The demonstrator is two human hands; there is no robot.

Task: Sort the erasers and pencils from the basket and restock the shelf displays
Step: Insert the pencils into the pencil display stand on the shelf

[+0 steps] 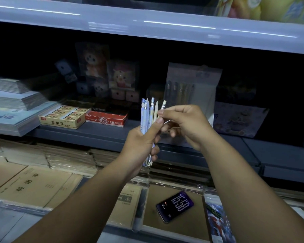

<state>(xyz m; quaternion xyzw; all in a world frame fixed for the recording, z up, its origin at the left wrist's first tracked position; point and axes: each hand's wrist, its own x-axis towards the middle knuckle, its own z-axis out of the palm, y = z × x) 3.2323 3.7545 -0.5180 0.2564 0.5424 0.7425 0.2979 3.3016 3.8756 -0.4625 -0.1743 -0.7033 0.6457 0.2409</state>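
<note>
Pastel pencils [148, 118] sit bunched upright in left hand [140, 146]'s curled grip before the shelf [112, 133], right hand [184, 125] pinching one cream pencil [163, 106] near its eraser end; tugging it may loosen the bunch, spilling pencils onto notebooks [33, 186] below

so the eraser box [62, 119] sits on the shelf [112, 132], 2B pencil box [106, 119] right beside at its 3 o'clock. phone [175, 206] lies on an exercise book [182, 227], 5 o'clock from there.
</note>
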